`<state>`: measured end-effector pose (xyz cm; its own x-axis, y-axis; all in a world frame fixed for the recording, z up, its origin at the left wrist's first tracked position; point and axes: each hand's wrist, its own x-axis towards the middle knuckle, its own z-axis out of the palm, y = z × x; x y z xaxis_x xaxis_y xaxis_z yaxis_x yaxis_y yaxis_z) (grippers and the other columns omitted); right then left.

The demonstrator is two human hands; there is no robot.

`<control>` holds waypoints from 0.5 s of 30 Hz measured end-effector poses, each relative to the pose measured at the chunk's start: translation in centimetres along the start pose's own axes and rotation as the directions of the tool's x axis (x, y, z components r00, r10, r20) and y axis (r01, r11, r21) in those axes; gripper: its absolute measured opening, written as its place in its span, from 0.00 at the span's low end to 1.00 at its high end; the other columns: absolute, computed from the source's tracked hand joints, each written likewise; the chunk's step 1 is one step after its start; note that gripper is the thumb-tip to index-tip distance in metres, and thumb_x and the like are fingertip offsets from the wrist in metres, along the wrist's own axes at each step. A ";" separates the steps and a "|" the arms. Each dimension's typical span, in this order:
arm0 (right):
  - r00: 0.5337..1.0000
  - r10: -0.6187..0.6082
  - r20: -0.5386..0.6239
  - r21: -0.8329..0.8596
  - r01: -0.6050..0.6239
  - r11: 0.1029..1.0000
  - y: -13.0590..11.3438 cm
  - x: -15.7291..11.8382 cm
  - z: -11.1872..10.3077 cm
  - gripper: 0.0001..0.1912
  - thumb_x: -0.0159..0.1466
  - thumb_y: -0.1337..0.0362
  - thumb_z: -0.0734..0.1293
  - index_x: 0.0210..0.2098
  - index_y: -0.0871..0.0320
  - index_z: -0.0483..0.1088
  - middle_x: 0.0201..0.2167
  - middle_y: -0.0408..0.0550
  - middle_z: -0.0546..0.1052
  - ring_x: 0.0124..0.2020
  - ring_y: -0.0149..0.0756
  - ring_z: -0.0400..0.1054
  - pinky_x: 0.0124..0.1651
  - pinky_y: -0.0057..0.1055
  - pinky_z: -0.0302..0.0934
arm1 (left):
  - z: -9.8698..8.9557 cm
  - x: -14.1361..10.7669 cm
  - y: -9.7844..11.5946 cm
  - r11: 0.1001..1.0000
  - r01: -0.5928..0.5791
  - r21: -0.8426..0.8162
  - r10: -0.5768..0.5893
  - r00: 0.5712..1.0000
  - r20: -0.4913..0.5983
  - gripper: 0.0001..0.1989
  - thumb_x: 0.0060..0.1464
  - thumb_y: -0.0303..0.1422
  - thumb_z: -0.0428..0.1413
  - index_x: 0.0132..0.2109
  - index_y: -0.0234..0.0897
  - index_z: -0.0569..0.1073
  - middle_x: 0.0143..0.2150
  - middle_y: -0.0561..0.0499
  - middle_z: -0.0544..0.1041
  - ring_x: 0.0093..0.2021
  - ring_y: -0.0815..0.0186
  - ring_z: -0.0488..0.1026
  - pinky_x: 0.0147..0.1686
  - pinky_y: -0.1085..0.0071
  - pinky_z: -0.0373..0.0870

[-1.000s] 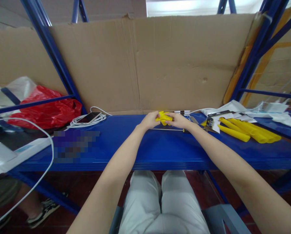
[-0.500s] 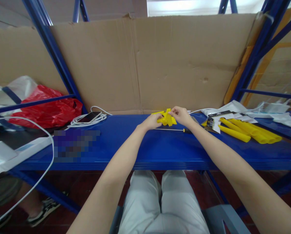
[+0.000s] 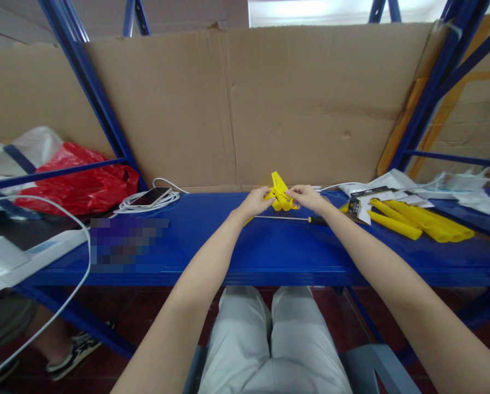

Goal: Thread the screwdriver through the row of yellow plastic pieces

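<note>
Both hands grip a bright yellow plastic part (image 3: 278, 189) above the far half of the blue table. One flat arm of it, with small holes, points up, and rounded tube-like ends face me. My left hand (image 3: 255, 202) is closed on its left side. My right hand (image 3: 307, 197) pinches its right side; whether a smaller piece is between those fingers is hidden. Just below, a screwdriver (image 3: 286, 218) lies on the table, its dark handle partly behind my right wrist. A bit of yellow shows under my left wrist.
Several yellow tubes (image 3: 421, 219) lie at the right beside black-and-white packaging (image 3: 362, 205). A coiled white cable (image 3: 146, 201) rests at the left near a power strip (image 3: 35, 254) and a red plastic bag (image 3: 81, 178). Cardboard (image 3: 269, 109) stands along the back.
The yellow part has been turned, so its holed arm now points up and its rounded ends face me. My right hand has come down slightly against it.
</note>
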<state>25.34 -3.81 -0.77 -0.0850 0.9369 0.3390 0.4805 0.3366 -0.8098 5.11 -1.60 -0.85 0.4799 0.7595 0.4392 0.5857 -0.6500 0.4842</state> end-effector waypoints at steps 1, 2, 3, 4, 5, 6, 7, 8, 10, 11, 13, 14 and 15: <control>1.000 0.013 0.014 0.051 -0.014 0.999 -0.1 0.0 0.1 0.15 0.64 0.58 0.71 0.25 0.58 0.69 0.18 0.42 0.74 0.17 0.26 0.65 0.21 0.22 0.61 | -0.1 -0.1 0.1 1.000 0.017 -0.009 -0.017 1.000 -0.012 0.09 0.59 0.31 0.55 0.45 0.32 0.75 0.43 0.42 0.81 0.40 0.61 0.78 0.43 0.65 0.74; 0.999 0.027 0.027 0.102 -0.030 0.994 -0.2 0.0 0.2 0.15 0.64 0.58 0.71 0.25 0.58 0.69 0.20 0.43 0.75 0.18 0.26 0.66 0.20 0.22 0.61 | -0.2 -0.1 0.1 0.999 0.030 -0.016 -0.030 0.999 -0.020 0.10 0.60 0.31 0.54 0.46 0.32 0.75 0.44 0.42 0.81 0.39 0.61 0.78 0.42 0.65 0.74; 0.999 0.041 0.036 0.146 -0.045 0.988 -0.3 0.0 0.3 0.15 0.64 0.58 0.71 0.25 0.58 0.68 0.20 0.43 0.76 0.18 0.26 0.66 0.20 0.22 0.61 | -0.3 -0.2 0.2 0.999 0.037 -0.017 -0.037 0.999 -0.026 0.10 0.60 0.31 0.54 0.46 0.32 0.75 0.44 0.42 0.81 0.39 0.62 0.78 0.42 0.65 0.75; 0.998 0.052 0.037 0.180 -0.058 0.982 -0.4 0.0 0.3 0.14 0.64 0.59 0.71 0.25 0.58 0.68 0.20 0.43 0.76 0.17 0.26 0.66 0.20 0.22 0.60 | -0.3 -0.2 0.2 0.999 0.039 -0.014 -0.040 0.999 -0.031 0.10 0.61 0.32 0.54 0.47 0.32 0.74 0.44 0.42 0.81 0.39 0.62 0.78 0.41 0.65 0.75; 0.998 0.060 0.028 0.201 -0.065 0.977 -0.4 0.0 0.3 0.14 0.64 0.60 0.71 0.26 0.58 0.68 0.20 0.43 0.75 0.17 0.26 0.65 0.20 0.22 0.60 | -0.4 -0.3 0.3 0.999 0.038 -0.005 -0.038 0.999 -0.035 0.11 0.61 0.32 0.54 0.48 0.32 0.74 0.44 0.42 0.81 0.39 0.62 0.79 0.42 0.66 0.75; 0.998 0.064 0.004 0.213 -0.064 0.975 -0.5 0.0 0.3 0.13 0.64 0.61 0.71 0.25 0.58 0.68 0.19 0.43 0.75 0.16 0.26 0.65 0.20 0.22 0.59 | -0.4 -0.3 0.4 0.999 0.034 0.007 -0.033 0.999 -0.040 0.12 0.60 0.32 0.55 0.48 0.32 0.74 0.45 0.42 0.81 0.40 0.62 0.79 0.42 0.66 0.75; 0.997 0.064 -0.032 0.220 -0.055 0.974 -0.5 0.1 0.3 0.13 0.64 0.62 0.70 0.25 0.58 0.68 0.19 0.43 0.74 0.16 0.25 0.64 0.20 0.22 0.59 | -0.4 -0.3 0.4 0.999 0.027 0.023 -0.026 0.999 -0.046 0.13 0.60 0.32 0.55 0.50 0.32 0.74 0.45 0.42 0.81 0.41 0.61 0.79 0.43 0.66 0.74; 0.995 0.060 -0.075 0.224 -0.042 0.974 -0.6 0.2 0.1 0.12 0.64 0.63 0.70 0.25 0.58 0.68 0.18 0.42 0.74 0.16 0.25 0.64 0.20 0.22 0.58 | -0.3 -0.3 0.4 0.999 0.018 0.041 -0.016 0.998 -0.052 0.14 0.59 0.31 0.56 0.51 0.32 0.74 0.45 0.42 0.81 0.43 0.60 0.79 0.45 0.65 0.74; 0.983 0.055 -0.173 0.230 -0.014 0.973 -0.5 0.3 -0.3 0.11 0.63 0.63 0.68 0.25 0.57 0.67 0.18 0.41 0.72 0.16 0.25 0.62 0.20 0.21 0.58 | -0.2 -0.3 0.4 0.997 0.000 0.073 0.004 0.998 -0.059 0.17 0.56 0.30 0.58 0.53 0.33 0.74 0.46 0.43 0.82 0.46 0.59 0.79 0.48 0.65 0.74; 0.974 0.059 -0.217 0.236 -0.006 0.972 -0.4 0.5 -0.6 0.11 0.63 0.63 0.68 0.25 0.57 0.66 0.18 0.41 0.71 0.16 0.25 0.62 0.20 0.21 0.57 | -0.1 -0.2 0.3 0.996 -0.010 0.083 0.015 0.998 -0.056 0.19 0.55 0.30 0.59 0.54 0.33 0.74 0.46 0.43 0.82 0.47 0.59 0.79 0.49 0.64 0.73; 0.952 0.085 -0.293 0.260 -0.006 0.966 -0.2 0.7 -1.2 0.12 0.63 0.63 0.66 0.24 0.56 0.64 0.17 0.40 0.70 0.16 0.25 0.61 0.20 0.21 0.57 | 0.0 -0.2 0.2 0.996 -0.035 0.083 0.038 0.998 -0.041 0.21 0.54 0.29 0.59 0.55 0.34 0.74 0.48 0.44 0.82 0.49 0.58 0.79 0.51 0.65 0.73; 0.939 0.108 -0.326 0.279 -0.014 0.960 0.0 0.8 -1.5 0.12 0.63 0.64 0.66 0.24 0.55 0.63 0.17 0.40 0.69 0.16 0.25 0.61 0.21 0.22 0.57 | 0.0 -0.1 0.2 0.996 -0.049 0.076 0.052 0.998 -0.032 0.22 0.53 0.29 0.60 0.56 0.34 0.74 0.49 0.44 0.82 0.50 0.58 0.79 0.52 0.65 0.72; 0.925 0.136 -0.355 0.303 -0.024 0.953 0.1 0.8 -1.8 0.13 0.63 0.64 0.65 0.24 0.55 0.61 0.17 0.39 0.68 0.16 0.26 0.60 0.21 0.23 0.57 | 0.0 -0.1 0.2 0.996 -0.065 0.067 0.066 0.998 -0.024 0.23 0.53 0.29 0.60 0.57 0.34 0.74 0.51 0.44 0.82 0.52 0.58 0.78 0.54 0.65 0.72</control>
<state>26.85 -3.18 0.31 0.2971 0.8789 0.3733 0.1955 0.3267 -0.9247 5.11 -1.82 -0.81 0.5019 0.7139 0.4883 0.5956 -0.6946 0.4034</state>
